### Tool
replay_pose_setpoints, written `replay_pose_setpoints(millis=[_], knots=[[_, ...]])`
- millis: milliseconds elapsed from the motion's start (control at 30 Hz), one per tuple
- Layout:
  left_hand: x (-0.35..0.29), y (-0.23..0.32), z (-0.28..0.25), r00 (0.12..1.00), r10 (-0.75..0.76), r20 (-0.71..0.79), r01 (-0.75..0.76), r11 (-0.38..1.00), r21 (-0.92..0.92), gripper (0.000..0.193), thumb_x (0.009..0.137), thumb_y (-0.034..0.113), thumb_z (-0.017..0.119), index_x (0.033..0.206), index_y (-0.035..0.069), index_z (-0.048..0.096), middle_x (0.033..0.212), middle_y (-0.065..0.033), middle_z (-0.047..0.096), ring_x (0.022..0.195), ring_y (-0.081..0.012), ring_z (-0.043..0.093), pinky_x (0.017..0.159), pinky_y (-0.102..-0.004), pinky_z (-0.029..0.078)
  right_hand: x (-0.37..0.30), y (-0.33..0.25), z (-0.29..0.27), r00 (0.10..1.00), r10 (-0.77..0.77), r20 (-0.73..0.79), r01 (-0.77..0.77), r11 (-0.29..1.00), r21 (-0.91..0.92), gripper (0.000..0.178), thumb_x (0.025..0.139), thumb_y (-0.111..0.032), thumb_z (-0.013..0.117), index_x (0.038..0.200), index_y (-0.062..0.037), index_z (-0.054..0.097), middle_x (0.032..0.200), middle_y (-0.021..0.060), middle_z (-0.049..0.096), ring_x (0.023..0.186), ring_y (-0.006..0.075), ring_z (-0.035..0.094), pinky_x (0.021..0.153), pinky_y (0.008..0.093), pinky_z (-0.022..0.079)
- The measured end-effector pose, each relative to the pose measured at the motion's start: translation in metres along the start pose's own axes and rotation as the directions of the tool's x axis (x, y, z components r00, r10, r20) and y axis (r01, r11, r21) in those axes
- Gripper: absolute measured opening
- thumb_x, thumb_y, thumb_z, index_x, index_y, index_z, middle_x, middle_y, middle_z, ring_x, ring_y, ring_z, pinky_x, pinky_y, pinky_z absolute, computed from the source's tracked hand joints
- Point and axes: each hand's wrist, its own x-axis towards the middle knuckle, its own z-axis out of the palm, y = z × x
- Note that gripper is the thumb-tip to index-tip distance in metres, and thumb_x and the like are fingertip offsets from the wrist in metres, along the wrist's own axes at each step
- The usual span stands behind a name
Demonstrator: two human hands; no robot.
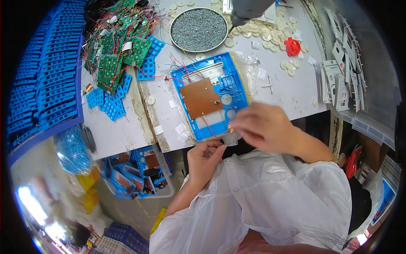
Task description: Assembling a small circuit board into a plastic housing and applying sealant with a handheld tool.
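Note:
A blue plastic housing (237, 72) lies on clear wrapping at the table's front edge. On it sits a brown circuit board (201, 99) with red wires trailing from its top and bottom. At the housing's lower edge, my left hand (203, 163) is closed in a pinch on a thin red wire (208, 125) from the board. Over the housing's lower right corner is my right hand (264, 127), blurred by motion, its fingers drawn together at a small copper-coloured coil (230, 128). A white disc (226, 99) rests inside the housing.
A round tray of screws (198, 29) stands behind the housing, below a dark hanging tool (247, 10). Wired green circuit boards (110, 70) and blue keypads (112, 107) pile up at left. Cream discs (266, 36) and a red ring (292, 46) lie at right. A blue-parts bin (146, 190) sits below.

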Motion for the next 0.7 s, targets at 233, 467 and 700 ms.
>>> replay_pose_setpoints(millis=[233, 467, 700], knots=[[-0.003, 0.025, -0.009, 0.949, -0.183, 0.258, 0.264, 0.908, -0.325, 0.009, 0.098, 0.002, 0.071, 0.105, -0.003, 0.072, 0.078, -0.0037, 0.071, 0.066, -0.0074, 0.064, 0.058, -0.0214, 0.048, -0.031, -0.025, 0.019, 0.975, 0.173, 0.14, -0.195, 0.966, 0.168, 0.022, 0.084, -0.017, 0.081, 0.102, -0.0113, 0.069, 0.095, 0.0057, 0.072, 0.08, 0.027, 0.072, 0.064, 0.0392, 0.059], [0.0, 0.055, -0.017, 0.952, 0.194, 0.235, -0.278, 0.87, 0.408, 0.015, 0.092, 0.007, 0.077, 0.105, 0.0, 0.076, 0.081, -0.0096, 0.074, 0.064, -0.0119, 0.067, 0.057, -0.0268, 0.051, -0.032, -0.015, 0.012, 0.969, 0.218, 0.115, -0.239, 0.946, 0.217, 0.017, 0.086, -0.012, 0.08, 0.1, -0.009, 0.071, 0.091, 0.0075, 0.072, 0.072, 0.0268, 0.069, 0.061, 0.0364, 0.054], [0.02, 0.073, -0.016, 0.79, 0.563, 0.243, -0.565, 0.517, 0.642, 0.018, 0.082, 0.008, 0.082, 0.097, 0.006, 0.072, 0.078, -0.0087, 0.066, 0.065, -0.0246, 0.064, 0.059, -0.0365, 0.049, -0.017, -0.013, 0.005, 0.926, 0.351, 0.135, -0.376, 0.878, 0.296, 0.015, 0.085, -0.006, 0.079, 0.099, -0.0058, 0.073, 0.083, 0.0079, 0.069, 0.065, 0.022, 0.066, 0.057, 0.0333, 0.05]])
